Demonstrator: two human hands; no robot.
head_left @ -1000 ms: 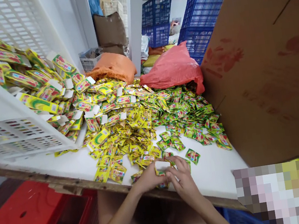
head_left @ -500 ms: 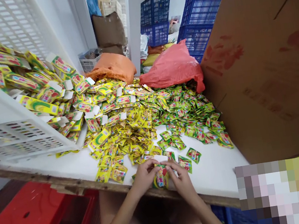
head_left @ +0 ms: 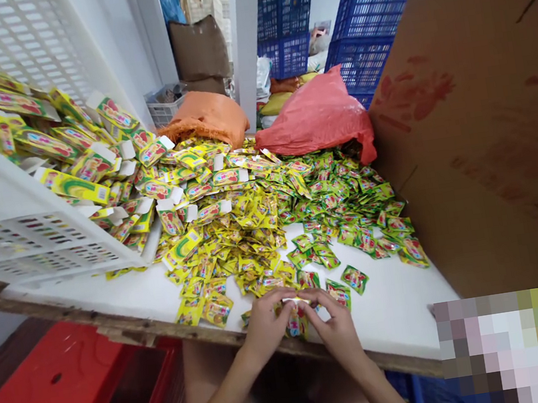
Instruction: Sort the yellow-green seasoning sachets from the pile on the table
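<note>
My left hand [head_left: 266, 323] and my right hand [head_left: 335, 323] meet at the near edge of the white table [head_left: 396, 307]. Together they pinch a small yellow printed carton [head_left: 296, 322] between their fingertips, with its white flap at the top. Just beyond my fingers lies a big heap of small yellow sachets [head_left: 240, 246]. A heap of green sachets [head_left: 345, 207] spreads to the right of it. Several green sachets lie loose close to my right hand.
A white plastic crate [head_left: 25, 231] at left spills flat yellow cartons [head_left: 91, 164] onto the table. A large cardboard box [head_left: 485, 129] stands at right. Orange [head_left: 208, 116] and red [head_left: 320, 116] sacks lie behind the heaps, blue crates [head_left: 363, 19] beyond. A red stool [head_left: 66, 400] sits lower left.
Both hands stayed at the table edge, working the small carton. Its front showed between my fingers half a second ago; now my fingers cover more of it.
</note>
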